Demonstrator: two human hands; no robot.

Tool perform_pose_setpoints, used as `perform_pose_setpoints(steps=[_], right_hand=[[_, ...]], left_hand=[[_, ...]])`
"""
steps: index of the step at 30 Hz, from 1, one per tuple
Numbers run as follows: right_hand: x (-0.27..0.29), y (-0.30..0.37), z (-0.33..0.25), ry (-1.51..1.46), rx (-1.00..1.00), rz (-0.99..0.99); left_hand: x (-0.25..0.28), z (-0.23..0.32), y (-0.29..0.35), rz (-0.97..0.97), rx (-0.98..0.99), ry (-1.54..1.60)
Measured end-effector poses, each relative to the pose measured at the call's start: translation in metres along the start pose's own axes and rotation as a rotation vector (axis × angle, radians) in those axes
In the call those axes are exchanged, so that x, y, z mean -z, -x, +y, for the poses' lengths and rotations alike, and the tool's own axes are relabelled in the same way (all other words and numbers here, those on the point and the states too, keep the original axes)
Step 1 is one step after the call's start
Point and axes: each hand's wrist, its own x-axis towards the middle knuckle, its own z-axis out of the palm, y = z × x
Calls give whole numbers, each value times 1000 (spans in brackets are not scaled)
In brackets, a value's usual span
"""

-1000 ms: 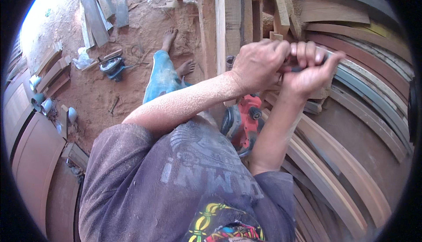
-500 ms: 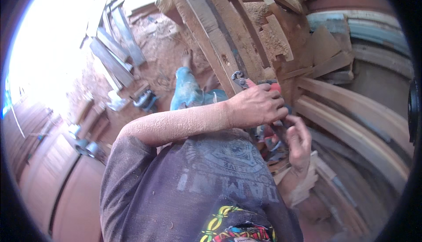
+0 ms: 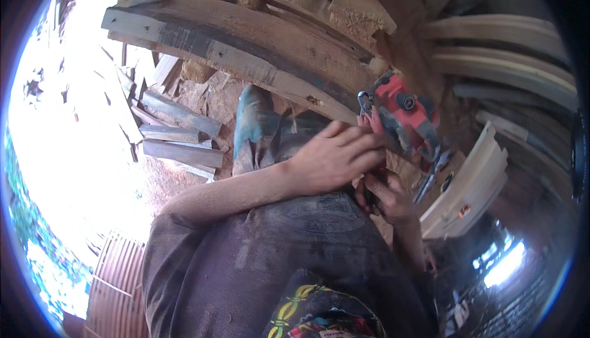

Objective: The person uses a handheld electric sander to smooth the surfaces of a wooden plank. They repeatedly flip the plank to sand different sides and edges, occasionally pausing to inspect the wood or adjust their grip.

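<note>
A pair of pincers [image 3: 365, 101] with a metal head and reddish handles points away from me, at the near edge of the wooden beam [image 3: 246, 67]. My left hand [image 3: 341, 157] is closed over the handles, its back toward me. Just below and to the right, my right hand [image 3: 388, 198] is closed with thumb and fingers bent in, close against the left. What it grips is hidden in shadow. Beyond the hands, to the right, a red and black power tool [image 3: 405, 107] rests by the end of the beam.
Sawdust [image 3: 356, 21] and more timber lie behind the beam. Long curved boards [image 3: 498, 43] are stacked at the right, and a pale board [image 3: 470, 184] leans nearer. Offcuts [image 3: 184, 117] are scattered on the ground at left. Metal tools [image 3: 433, 172] lie right of my hands.
The view has turned, so the beam now runs more crosswise and the red power tool shows fully. Both hands stay together; the right has drawn in under the left. The pincers remain held.
</note>
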Motion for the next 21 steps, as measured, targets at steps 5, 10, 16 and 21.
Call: perform_pose_setpoints(steps=[5,10,16,21], right_hand=[[-95,-2,1,-158,44,128],[-140,-18,9,-332,103,64],[-158,-32,7,-557,94,-11],[-161,-38,14,-598,114,-34]], left_hand=[[29,-32,58,-173,742,867],[42,-58,50,-313,1046,1416],[48,-69,46,-378,1111,1284],[51,-64,40,-319,1125,1025]])
